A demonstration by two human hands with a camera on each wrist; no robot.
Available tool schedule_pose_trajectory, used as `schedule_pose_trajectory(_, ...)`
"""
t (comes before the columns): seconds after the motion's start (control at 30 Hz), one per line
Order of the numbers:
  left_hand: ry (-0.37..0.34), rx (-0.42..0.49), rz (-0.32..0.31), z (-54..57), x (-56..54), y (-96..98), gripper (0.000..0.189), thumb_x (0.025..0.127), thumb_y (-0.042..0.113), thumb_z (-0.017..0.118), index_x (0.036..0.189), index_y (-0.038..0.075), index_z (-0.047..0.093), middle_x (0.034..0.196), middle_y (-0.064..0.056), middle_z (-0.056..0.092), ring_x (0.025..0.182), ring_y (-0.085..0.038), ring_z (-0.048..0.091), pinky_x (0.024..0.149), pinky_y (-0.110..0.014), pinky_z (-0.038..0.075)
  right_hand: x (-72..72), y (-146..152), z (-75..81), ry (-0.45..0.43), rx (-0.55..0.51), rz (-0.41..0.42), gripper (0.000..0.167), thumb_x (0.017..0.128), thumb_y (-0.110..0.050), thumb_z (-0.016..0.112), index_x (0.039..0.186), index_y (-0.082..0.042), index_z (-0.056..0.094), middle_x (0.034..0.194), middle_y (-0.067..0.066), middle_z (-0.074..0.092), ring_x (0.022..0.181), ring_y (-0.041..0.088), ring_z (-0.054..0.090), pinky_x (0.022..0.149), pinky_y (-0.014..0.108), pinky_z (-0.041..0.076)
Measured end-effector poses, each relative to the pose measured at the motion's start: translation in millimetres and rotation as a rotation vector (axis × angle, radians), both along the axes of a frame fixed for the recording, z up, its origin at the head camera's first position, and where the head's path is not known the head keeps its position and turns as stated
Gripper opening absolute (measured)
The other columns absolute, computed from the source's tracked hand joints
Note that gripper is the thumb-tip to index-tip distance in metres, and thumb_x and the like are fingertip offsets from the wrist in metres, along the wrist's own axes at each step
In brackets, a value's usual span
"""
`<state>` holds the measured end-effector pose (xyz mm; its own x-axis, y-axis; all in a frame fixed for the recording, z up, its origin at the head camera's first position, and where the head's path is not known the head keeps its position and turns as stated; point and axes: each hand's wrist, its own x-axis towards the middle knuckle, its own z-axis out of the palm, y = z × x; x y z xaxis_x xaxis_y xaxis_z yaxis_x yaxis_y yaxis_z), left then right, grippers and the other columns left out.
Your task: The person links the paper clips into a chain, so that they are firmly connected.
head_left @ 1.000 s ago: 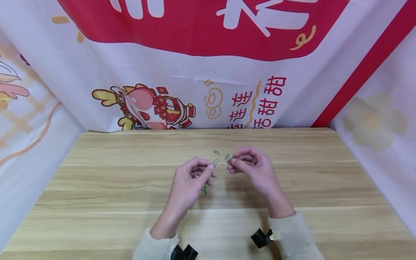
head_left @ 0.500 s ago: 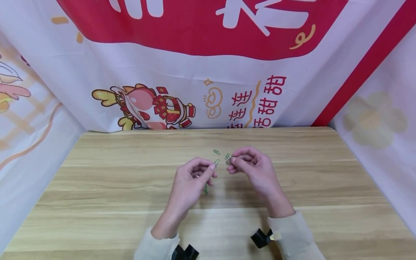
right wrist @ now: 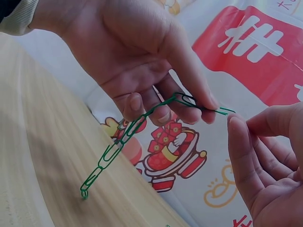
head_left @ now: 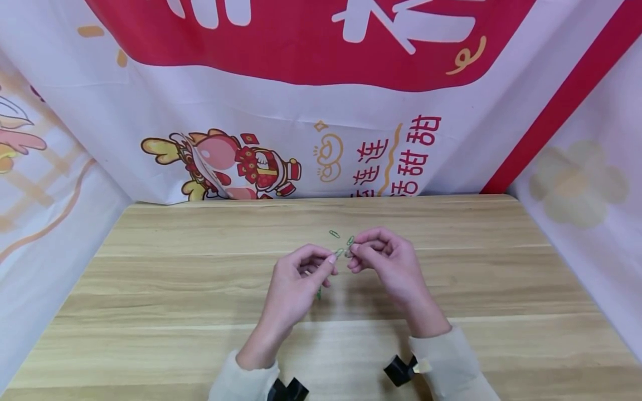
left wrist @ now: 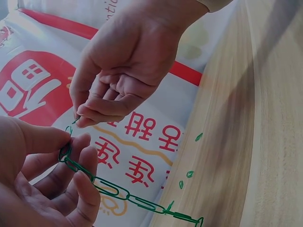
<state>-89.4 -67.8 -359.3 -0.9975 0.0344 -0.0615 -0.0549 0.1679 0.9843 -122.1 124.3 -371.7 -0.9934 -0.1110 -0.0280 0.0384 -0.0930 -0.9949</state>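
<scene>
My left hand [head_left: 296, 287] pinches the top end of a green paper clip chain [left wrist: 111, 187] between thumb and index finger. The chain drapes past the other fingers and hangs down as several linked clips, also plain in the right wrist view. One clip end [head_left: 339, 253] pokes out beyond the left fingertips. Opposite, my right hand [head_left: 393, 270] pinches a single green paper clip [left wrist: 75, 120], mostly hidden by its thumb and fingers. Both sets of fingertips are close together above the table, the clip ends nearly meeting.
Loose green paper clips [head_left: 334, 234] lie on the wooden table [head_left: 175, 289] just beyond the hands. A printed white and red cloth [head_left: 301, 100] hangs behind the table's far edge, with more cloth at both sides. Black devices [head_left: 399, 370] sit at the wrists.
My hands have drawn closer together: the right has shifted a little left, the left slightly right. Each keeps its grip on its paper clip.
</scene>
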Motion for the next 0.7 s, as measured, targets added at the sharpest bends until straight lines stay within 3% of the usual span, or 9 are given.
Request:
schedule_pose_trajectory(0.2,0.045,-0.036,-0.005,-1.3,0.8,0.5,0.007,0.102,0.018,0.075,0.104,0.015,0.08,0.09,-0.006,0.079,0.075,-0.021,0.071,0.059,-0.024,0.052,-0.6,-2.8,-0.4,-0.009,-0.029,-0.021,0.014,0.099,0.003,0.069,0.112,0.006,0.065,0.086,0.0,0.077,0.073,0.014,0.074,0.074,0.031,0.067)
schedule_pose_trajectory(0.33,0.063,-0.05,-0.003,-1.7,1.0,0.6,0.007,0.102,0.018,0.075,0.104,0.014,0.081,0.09,-0.005,0.079,0.076,-0.024,0.072,0.063,-0.024,0.054,0.1,-5.0,-0.5,-0.026,-0.049,-0.013,0.012,0.099,0.003,0.069,0.11,0.004,0.066,0.084,0.0,0.077,0.071,0.013,0.073,0.072,0.03,0.066)
schedule_pose_trajectory(0.7,0.084,-0.094,0.015,-2.6,0.9,0.1,0.009,0.102,0.014,0.074,0.106,0.011,0.081,0.094,-0.005,0.079,0.078,-0.026,0.072,0.065,-0.025,0.058,0.7,-3.9,-1.9,-0.107,-0.07,0.109,0.011,0.101,-0.001,0.065,0.112,0.0,0.064,0.091,0.0,0.075,0.077,0.011,0.07,0.077,0.023,0.063)
